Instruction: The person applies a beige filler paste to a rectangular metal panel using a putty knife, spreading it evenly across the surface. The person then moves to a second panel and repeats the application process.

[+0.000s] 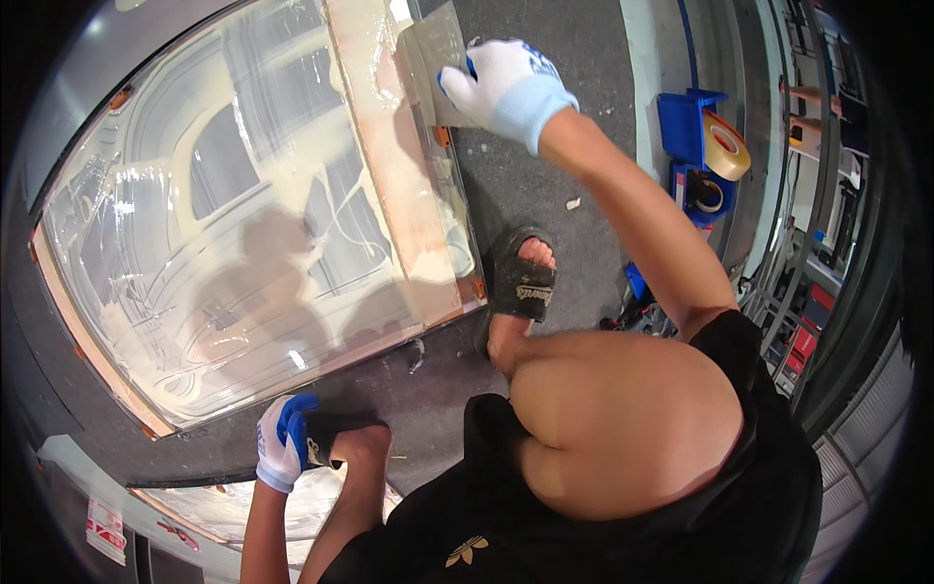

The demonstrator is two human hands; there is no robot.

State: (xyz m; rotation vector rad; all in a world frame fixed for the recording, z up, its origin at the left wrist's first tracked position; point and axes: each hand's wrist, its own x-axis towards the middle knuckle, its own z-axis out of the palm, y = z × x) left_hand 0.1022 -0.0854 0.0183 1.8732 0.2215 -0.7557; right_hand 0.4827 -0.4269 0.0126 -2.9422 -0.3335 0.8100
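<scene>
A large flat panel lies at the left, with cream-coloured paste smeared in uneven sweeps over its shiny surface. A pinkish strip runs along its right part, and small orange corner pieces sit on its edges. At the panel's far right edge, my right hand, in a white and blue work glove, is closed on a broad, thin, greyish spreader plate. My left hand, gloved alike, hangs beside the panel's near edge by my foot; its fingers are loosely bent and apart, with nothing visible in them.
My sandalled foot stands on the dark floor right of the panel. Blue bins with tape rolls hang at the right, near metal racks. Another coated panel lies at lower left. A small white scrap rests on the floor.
</scene>
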